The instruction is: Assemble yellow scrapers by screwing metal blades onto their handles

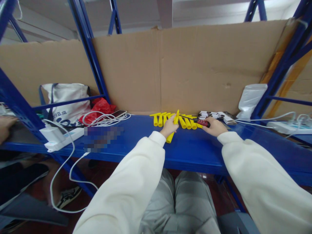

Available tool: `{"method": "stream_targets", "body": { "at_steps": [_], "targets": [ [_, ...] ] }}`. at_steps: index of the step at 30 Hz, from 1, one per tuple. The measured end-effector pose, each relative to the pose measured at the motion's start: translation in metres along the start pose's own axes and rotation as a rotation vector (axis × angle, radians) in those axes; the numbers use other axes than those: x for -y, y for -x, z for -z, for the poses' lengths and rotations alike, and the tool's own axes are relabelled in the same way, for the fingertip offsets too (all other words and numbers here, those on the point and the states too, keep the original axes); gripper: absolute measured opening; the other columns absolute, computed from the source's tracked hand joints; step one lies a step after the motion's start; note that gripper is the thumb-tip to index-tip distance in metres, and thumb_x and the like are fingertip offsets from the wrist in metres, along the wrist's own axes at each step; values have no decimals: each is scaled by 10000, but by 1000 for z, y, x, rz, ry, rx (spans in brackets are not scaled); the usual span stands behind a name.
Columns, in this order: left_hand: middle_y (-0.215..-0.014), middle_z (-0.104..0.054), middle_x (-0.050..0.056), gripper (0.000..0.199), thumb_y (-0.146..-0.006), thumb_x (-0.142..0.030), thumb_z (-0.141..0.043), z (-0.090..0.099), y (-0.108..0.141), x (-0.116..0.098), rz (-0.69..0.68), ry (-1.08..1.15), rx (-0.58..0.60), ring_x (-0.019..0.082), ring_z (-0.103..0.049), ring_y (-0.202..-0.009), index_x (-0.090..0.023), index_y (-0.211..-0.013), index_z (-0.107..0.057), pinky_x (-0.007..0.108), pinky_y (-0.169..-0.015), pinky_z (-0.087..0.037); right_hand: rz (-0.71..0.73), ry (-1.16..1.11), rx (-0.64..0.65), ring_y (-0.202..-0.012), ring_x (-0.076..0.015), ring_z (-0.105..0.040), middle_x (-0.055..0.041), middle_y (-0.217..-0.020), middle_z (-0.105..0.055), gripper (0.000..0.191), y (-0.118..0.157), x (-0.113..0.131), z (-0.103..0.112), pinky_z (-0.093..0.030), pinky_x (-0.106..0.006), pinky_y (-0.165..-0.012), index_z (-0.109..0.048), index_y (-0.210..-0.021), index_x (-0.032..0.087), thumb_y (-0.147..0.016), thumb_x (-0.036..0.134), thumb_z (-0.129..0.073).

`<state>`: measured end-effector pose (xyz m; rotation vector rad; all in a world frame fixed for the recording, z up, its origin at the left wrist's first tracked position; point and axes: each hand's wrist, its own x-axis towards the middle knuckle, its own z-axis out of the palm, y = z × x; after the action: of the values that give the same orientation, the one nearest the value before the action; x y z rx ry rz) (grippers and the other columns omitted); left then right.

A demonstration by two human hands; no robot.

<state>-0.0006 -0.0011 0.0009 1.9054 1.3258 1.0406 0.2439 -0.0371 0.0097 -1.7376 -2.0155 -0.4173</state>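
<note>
A yellow T-shaped plastic piece (pixel 171 137) with a round tube end is gripped in my left hand (pixel 168 127), its tube pointing down toward me. My right hand (pixel 214 126) is closed around the red and black handle of a screwdriver (pixel 202 123). The thin shaft runs left, and its tip is at or near the top of the held piece; I cannot tell whether it touches. Several similar yellow pieces (pixel 187 123) lie in a row behind and between my hands, on the blue shelf top (pixel 195 151).
Black and white small items (pixel 209 115) and a white pouch (pixel 251 100) sit at the back right. On the left are coiled white cable (pixel 107 119), a red plastic bag (pixel 101 106), a power strip (pixel 65 139) and a cloth bag (pixel 68 97). Cardboard (pixel 195 68) stands behind. Another person's hand (pixel 7 126) shows far left.
</note>
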Motion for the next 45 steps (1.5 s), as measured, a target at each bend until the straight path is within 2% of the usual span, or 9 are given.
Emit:
{"method": "stream_targets", "body": {
  "at_steps": [3, 8, 14, 20, 26, 32, 35, 39, 45],
  "targets": [
    [-1056, -708, 78, 761, -802, -71, -562, 1, 1, -1, 2, -5, 2, 146, -690, -648, -216, -1523, -368, 254, -685, -567, -34, 38, 7, -782, -263, -660, -115, -917, -710, 268, 0, 2, 0, -449, -320, -630, -617, -950, 210, -759, 394, -576],
    [-1077, -706, 84, 759, -798, -44, -537, 0, 0, -1, -10, -10, 13, 130, -671, -601, -206, -1521, -372, 266, -689, -565, -132, 56, 38, -684, -254, -652, -90, -810, -698, 316, 1, 5, 3, -404, -303, -575, -568, -1028, 216, -774, 403, -592],
    [-990, -713, 61, 755, -807, -52, -545, 0, 0, -1, 5, -20, 20, 146, -684, -640, -210, -1523, -368, 274, -714, -565, -109, 41, 57, -728, -262, -666, -107, -873, -721, 331, 1, 4, 3, -423, -313, -602, -597, -1053, 208, -796, 411, -547],
    [-1063, -707, 79, 750, -810, -63, -544, 1, 2, -3, 10, -12, 19, 153, -691, -662, -217, -1523, -371, 257, -683, -565, -90, 69, 61, -771, -269, -671, -127, -891, -719, 255, 1, 7, 5, -431, -316, -615, -627, -897, 207, -800, 425, -538],
    [-1184, -672, 104, 746, -793, -69, -540, -1, 1, 0, -28, -18, 18, 133, -684, -634, -215, -1509, -391, 256, -668, -578, -131, 100, 86, -701, -259, -663, -83, -790, -712, 250, 1, 9, 5, -403, -301, -569, -603, -939, 233, -762, 410, -595],
    [-1208, -666, 111, 746, -790, -67, -529, -1, 0, 1, -26, -12, 16, 131, -681, -623, -207, -1509, -389, 267, -681, -587, -112, 74, 80, -733, -268, -676, -86, -829, -728, 280, 2, 9, 8, -416, -309, -591, -624, -1006, 231, -787, 394, -563],
    [-1186, -675, 112, 742, -794, -54, -519, 0, 1, -1, -22, -12, 20, 110, -652, -566, -193, -1511, -388, 269, -672, -587, -109, 60, 90, -777, -276, -682, -108, -876, -734, 270, 3, 11, 10, -427, -315, -616, -652, -972, 213, -803, 390, -538],
    [-1180, -678, 103, 744, -805, -53, -526, 0, 3, -3, -15, -40, 16, 116, -670, -601, -202, -1518, -375, 252, -666, -579, -91, 55, 77, -756, -264, -674, -111, -845, -726, 239, 2, 10, 9, -415, -304, -604, -651, -877, 205, -790, 407, -559],
    [-1104, -701, 82, 741, -808, -65, -537, 0, 4, -5, -1, -52, 23, 145, -696, -664, -219, -1515, -380, 251, -681, -579, -134, 94, 60, -696, -249, -653, -95, -811, -715, 266, 1, 8, 5, -374, -292, -560, -619, -932, 219, -758, 419, -604]
  ]
}}
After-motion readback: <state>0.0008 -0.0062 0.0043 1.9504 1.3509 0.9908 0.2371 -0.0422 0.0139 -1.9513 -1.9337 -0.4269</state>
